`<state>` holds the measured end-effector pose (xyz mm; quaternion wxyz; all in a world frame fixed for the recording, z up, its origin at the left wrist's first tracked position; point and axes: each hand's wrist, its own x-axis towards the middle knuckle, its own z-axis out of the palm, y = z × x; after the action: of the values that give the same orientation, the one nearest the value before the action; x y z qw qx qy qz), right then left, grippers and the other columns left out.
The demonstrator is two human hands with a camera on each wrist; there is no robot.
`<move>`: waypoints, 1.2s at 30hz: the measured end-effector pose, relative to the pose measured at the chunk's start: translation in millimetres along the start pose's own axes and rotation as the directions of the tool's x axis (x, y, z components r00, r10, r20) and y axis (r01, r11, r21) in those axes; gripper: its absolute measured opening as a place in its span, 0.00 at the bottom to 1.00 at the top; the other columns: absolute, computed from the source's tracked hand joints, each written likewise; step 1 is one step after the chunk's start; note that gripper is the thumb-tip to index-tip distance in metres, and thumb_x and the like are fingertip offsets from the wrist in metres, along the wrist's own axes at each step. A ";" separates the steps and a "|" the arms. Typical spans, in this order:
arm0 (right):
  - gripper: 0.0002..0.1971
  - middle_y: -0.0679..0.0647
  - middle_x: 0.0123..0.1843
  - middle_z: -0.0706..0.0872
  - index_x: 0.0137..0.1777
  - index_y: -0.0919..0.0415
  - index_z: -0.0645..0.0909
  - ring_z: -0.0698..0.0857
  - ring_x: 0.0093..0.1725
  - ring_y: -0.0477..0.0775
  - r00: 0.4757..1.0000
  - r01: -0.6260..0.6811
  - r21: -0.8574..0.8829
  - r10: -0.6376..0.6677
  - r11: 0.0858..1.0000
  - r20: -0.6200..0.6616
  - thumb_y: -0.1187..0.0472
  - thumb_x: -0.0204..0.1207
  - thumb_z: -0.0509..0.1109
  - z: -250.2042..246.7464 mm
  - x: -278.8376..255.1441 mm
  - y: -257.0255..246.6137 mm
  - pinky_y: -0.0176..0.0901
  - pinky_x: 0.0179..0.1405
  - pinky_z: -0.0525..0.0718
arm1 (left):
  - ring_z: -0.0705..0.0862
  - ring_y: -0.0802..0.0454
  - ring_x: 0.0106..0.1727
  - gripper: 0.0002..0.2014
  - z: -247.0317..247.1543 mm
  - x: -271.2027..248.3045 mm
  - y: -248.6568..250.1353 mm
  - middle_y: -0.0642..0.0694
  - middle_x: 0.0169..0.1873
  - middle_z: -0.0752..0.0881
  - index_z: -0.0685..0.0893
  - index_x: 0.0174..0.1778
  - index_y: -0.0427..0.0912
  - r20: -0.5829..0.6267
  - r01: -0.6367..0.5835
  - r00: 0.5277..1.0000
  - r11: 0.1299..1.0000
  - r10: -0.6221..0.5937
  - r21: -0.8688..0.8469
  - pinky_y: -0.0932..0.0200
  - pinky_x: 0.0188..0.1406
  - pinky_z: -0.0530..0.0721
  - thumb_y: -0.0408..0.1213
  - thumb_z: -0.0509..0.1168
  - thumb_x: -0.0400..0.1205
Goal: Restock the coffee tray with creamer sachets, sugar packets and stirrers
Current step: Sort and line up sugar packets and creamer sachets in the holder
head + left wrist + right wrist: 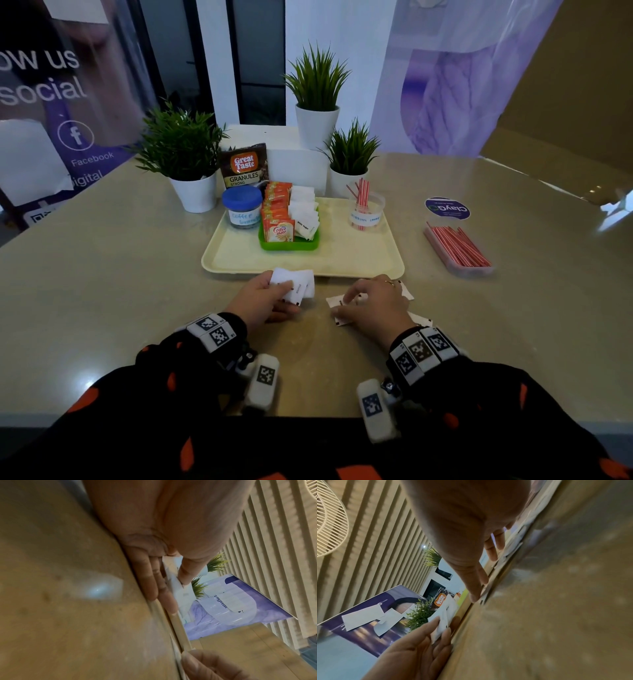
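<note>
My left hand (270,298) grips a small stack of white sugar packets (296,282) just in front of the cream tray (239,255); the left wrist view shows the thumb (186,573) clamping the sugar packets (178,586) against the fingers. My right hand (371,303) lies over loose white sugar packets (337,303) on the table, fingertips (476,595) touching one; whether it is pinched is unclear. On the tray a green bin (289,241) holds orange creamer sachets (278,219) and white sugar packets (303,214). A clear cup (364,212) holds red-striped stirrers.
A blue-lidded coffee jar (241,205) stands on the tray's far left. A Great Taste granules bag (244,166) and three potted plants (185,154) stand behind it. An open box of red stirrers (457,248) and its round lid (447,207) lie at right.
</note>
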<state>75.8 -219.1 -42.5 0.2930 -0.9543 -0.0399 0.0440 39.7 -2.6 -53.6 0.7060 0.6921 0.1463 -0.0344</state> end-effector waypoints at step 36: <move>0.05 0.57 0.40 0.92 0.51 0.60 0.88 0.89 0.35 0.52 0.942 0.099 0.583 -0.265 0.806 0.206 0.60 0.83 0.71 31.2 14.1 -49.3 0.46 0.29 0.87 | 0.87 0.48 0.36 0.16 -1.7 4.9 -4.4 0.38 0.46 0.88 0.73 0.64 0.44 0.003 -0.061 0.998 0.989 0.061 0.134 0.46 0.40 0.92 0.49 0.63 0.87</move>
<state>84.0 -159.7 -41.4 0.5562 -0.8004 -0.1579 0.1584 43.0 -0.4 -59.2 0.6585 0.7421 0.1230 -0.0220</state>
